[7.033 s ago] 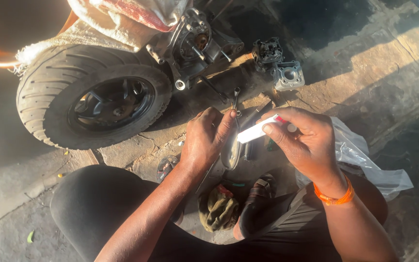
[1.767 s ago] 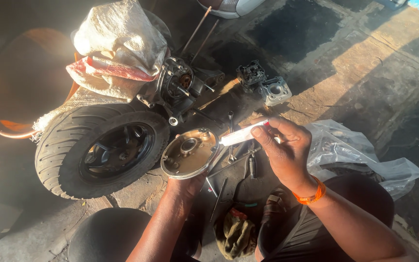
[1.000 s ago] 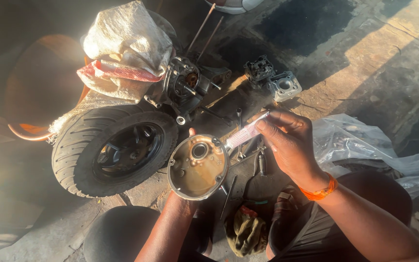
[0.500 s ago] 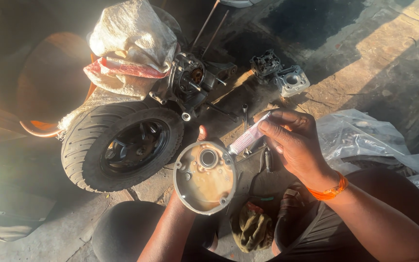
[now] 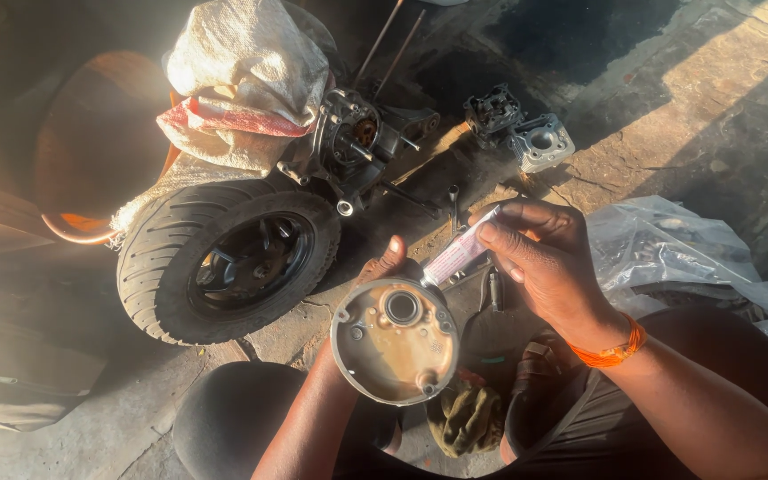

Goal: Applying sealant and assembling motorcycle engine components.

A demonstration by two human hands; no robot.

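Centre frame, left hand [image 5: 384, 267] grips round metal engine cover [image 5: 395, 340] from behind, inner face tilted up toward camera, probably for rim access. Right hand [image 5: 548, 258] pinches small tube [image 5: 457, 256], fingers closed; its long axis runs diagonally, nozzle pointing lower left at cover's upper edge. Scooter wheel [image 5: 228, 258] sits left.

Round metal engine cover [image 5: 395, 340] and small sealant tube [image 5: 459, 255]

We see the cover's dished, brown-stained inner face tilted up toward us, a ringed hole near its top; the pale tube slants down-left, its nozzle touching the cover's upper rim.
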